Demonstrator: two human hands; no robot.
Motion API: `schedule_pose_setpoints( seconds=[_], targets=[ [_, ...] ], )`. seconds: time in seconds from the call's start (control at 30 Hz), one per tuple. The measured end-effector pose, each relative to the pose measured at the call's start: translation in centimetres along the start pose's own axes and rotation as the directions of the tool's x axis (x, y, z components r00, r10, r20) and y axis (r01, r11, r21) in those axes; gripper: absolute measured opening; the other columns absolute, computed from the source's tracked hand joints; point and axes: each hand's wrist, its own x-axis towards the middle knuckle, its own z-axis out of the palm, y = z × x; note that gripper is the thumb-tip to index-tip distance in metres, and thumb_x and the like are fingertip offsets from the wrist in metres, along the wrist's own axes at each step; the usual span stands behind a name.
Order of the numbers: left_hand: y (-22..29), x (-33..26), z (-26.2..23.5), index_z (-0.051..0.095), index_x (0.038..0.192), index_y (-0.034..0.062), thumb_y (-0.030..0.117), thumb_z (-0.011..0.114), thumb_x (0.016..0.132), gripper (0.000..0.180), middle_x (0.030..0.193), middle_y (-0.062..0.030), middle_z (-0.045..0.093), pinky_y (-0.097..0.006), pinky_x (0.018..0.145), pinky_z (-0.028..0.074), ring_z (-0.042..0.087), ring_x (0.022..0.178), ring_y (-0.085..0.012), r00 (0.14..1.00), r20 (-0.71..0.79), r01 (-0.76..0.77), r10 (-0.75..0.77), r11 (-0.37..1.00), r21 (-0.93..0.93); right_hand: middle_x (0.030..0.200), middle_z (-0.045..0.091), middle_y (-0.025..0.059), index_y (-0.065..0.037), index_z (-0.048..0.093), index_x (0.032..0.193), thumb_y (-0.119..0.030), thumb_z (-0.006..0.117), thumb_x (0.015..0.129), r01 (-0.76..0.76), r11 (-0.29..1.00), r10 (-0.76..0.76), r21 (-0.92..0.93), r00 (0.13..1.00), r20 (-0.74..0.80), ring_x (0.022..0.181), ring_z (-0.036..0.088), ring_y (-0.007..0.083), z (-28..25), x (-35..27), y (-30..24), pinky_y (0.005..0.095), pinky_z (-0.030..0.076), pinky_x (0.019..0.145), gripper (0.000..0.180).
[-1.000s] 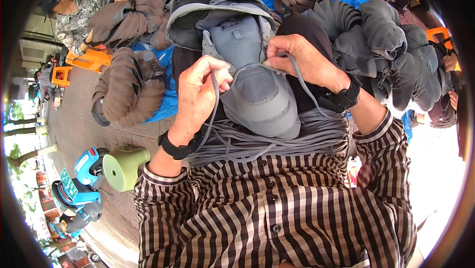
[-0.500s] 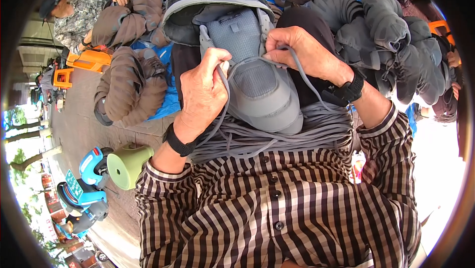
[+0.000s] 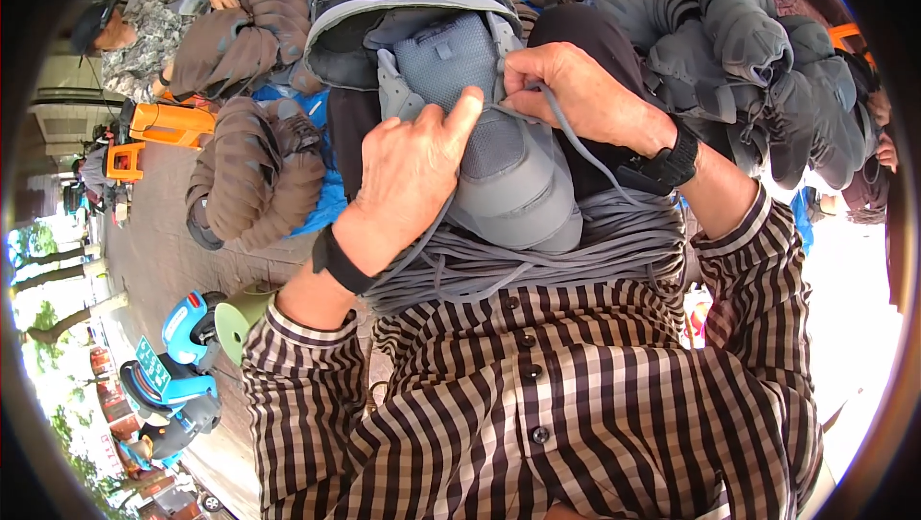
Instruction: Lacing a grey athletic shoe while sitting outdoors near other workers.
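Reaching farther over shoe: left hand

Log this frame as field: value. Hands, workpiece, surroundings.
left hand: over the left side of the grey shoe; grip hidden
right hand: pinching a grey lace at the shoe's right side
workpiece pose: toe toward the wearer
lap: lace bundle below the toe
left surroundings: stacked brown shoes, orange stool
right surroundings: dark grey shoes

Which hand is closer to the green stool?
Left: the left hand is above and right of the green stool in the picture; the right hand is farther right, at the shoe.
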Motion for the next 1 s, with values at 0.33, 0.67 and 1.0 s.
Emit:
schedule_pose_setpoints(
  seconds=[0.33,0.67,1.0],
  targets=[
    [-3.5,1.7,-3.0,0.055,0.088,0.0048,0.013,0.072,0.07,0.026,0.09,-0.0121,0.052,-0.04,0.082,0.039,0.051,0.091,-0.0309,0.985,-0.021,-0.172,0.171,0.965,-0.197,0.084,0.066,0.0167,-0.001,0.063,0.094,-0.003,0.059,0.082,0.196,0.933,-0.236,-0.3,0.966,-0.102,0.078,0.064,0.0348,-4.0,0.9,1.1,0.0418,0.051,0.068,0.013],
    [-6.4,4.0,-3.8,0.057,0.093,0.0033,-0.003,0.06,0.072,0.022,0.091,-0.0109,0.05,-0.04,0.085,0.039,0.05,0.093,-0.031,0.863,0.358,-0.152,0.357,0.859,-0.489,0.097,0.056,0.0059,-0.006,0.064,0.088,-0.014,0.074,0.069,0.519,0.726,-0.398,-0.452,0.853,0.338,0.103,0.052,0.0256,-3.6,3.2,-2.0,0.0421,0.037,0.093,0.023],
    [-6.8,6.8,-4.1,0.063,0.088,0.0022,0.023,0.072,0.075,0.026,0.085,-0.0104,0.056,-0.039,0.08,0.043,0.056,0.089,-0.0282,0.673,0.661,0.123,0.331,0.831,-0.542,0.088,0.06,0.0096,-0.003,0.064,0.087,-0.015,0.077,0.066,0.543,0.717,-0.236,-0.437,0.779,0.581,0.1,0.054,0.0288,-4.1,5.0,-3.0,0.0395,0.041,0.093,0.027]
  ],
)
